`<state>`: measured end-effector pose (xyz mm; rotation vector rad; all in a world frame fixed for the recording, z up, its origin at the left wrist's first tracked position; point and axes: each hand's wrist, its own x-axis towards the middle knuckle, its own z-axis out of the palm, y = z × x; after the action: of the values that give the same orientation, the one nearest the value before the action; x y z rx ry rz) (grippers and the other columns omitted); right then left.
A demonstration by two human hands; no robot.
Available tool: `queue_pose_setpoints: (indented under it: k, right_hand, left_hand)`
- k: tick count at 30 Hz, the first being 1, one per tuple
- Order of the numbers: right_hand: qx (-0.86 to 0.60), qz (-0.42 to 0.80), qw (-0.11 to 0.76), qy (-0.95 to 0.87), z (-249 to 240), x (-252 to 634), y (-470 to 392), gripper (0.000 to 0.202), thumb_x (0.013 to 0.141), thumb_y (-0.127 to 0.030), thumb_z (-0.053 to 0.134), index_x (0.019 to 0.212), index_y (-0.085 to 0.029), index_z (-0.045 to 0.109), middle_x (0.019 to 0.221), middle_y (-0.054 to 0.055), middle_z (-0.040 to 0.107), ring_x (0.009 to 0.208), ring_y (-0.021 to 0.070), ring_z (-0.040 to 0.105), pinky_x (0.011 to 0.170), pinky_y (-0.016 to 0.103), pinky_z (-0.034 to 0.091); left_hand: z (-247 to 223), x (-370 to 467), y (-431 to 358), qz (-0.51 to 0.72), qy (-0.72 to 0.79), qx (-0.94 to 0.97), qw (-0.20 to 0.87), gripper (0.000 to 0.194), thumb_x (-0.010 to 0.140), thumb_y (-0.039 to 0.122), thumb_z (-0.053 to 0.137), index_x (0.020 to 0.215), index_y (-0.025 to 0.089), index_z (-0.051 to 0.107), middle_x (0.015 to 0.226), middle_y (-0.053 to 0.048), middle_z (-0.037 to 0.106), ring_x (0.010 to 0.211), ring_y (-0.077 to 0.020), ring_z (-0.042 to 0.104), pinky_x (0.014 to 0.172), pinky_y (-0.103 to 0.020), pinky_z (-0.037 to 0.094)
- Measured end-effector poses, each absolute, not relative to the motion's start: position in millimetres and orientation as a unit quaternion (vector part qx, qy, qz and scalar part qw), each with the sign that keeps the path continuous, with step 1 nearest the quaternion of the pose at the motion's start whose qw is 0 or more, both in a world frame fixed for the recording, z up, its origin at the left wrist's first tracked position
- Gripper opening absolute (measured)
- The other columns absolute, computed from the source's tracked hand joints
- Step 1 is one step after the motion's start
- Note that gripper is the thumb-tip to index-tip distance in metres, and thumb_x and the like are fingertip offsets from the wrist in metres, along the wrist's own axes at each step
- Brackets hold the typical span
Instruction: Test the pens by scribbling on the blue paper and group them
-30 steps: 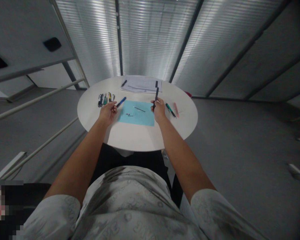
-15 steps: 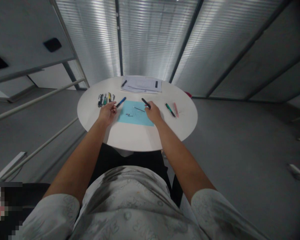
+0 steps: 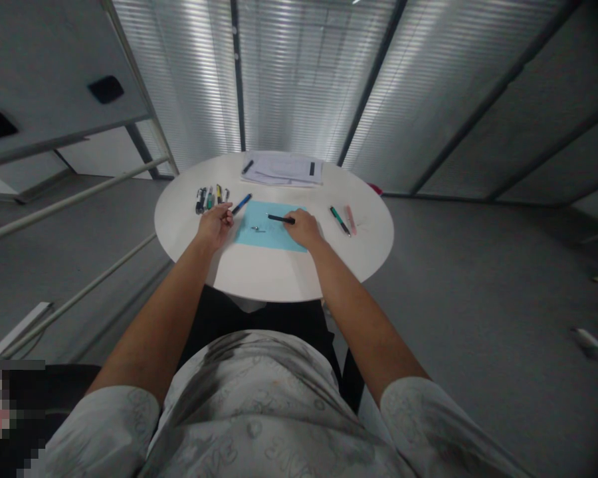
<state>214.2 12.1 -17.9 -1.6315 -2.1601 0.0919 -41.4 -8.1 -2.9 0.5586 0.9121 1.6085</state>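
My right hand is closed on a black pen-like barrel, lying nearly level over a light blue sheet, its tip pointing left. Small metallic pen parts rest on the sheet, left of that barrel. My left hand rests at the sheet's left side with its fingers curled; whether something small is in them cannot be made out. Just beyond its fingertips lies a blue pen, slanting up to the right. Several pens and markers lie behind my left hand.
Right of the sheet lie a green-and-black pen and a pink stick-like piece. White papers with a dark pen on them are at the far edge of the round white table. A metal rail runs along the left.
My right hand has turned the black barrel from slanting up-left to nearly level. The thin rod seen on the sheet before is now out of sight. My left hand stays put.
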Motion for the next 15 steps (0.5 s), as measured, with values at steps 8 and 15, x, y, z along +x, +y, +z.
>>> queue_pose_setpoints:
  k: [8, 15]
  right_hand:
    - [-0.605, 0.046, 0.274, -0.746, -13.9, 213.5, 10.3, 0.03, 0.099, -0.041, 0.054, 0.114, -0.026, 0.075, 0.118, 0.011, 0.062, 0.119, 0.0306, 0.057, 0.1, 0.046, 0.044]
    - [-0.569, 0.091, 0.386, -0.721, -18.4, 216.8, 19.4, 0.032, 0.099, -0.043, 0.048, 0.109, -0.022, 0.071, 0.111, 0.01, 0.063, 0.112, 0.027, 0.059, 0.104, 0.042, 0.045]
  left_hand:
    - [-1.1, -39.8, -9.2, 0.686, 0.394, 0.239, 0.563, 0.01, 0.083, 0.003, 0.064, 0.079, 0.011, 0.068, 0.058, 0.002, 0.055, 0.047, -0.0025, 0.046, 0.048, -0.011, 0.037]
    - [-2.9, -40.9, -7.5, 0.687, 0.395, 0.238, 0.562, 0.01, 0.082, 0.003, 0.065, 0.079, 0.013, 0.067, 0.058, 0.002, 0.056, 0.047, -0.003, 0.047, 0.047, -0.011, 0.039]
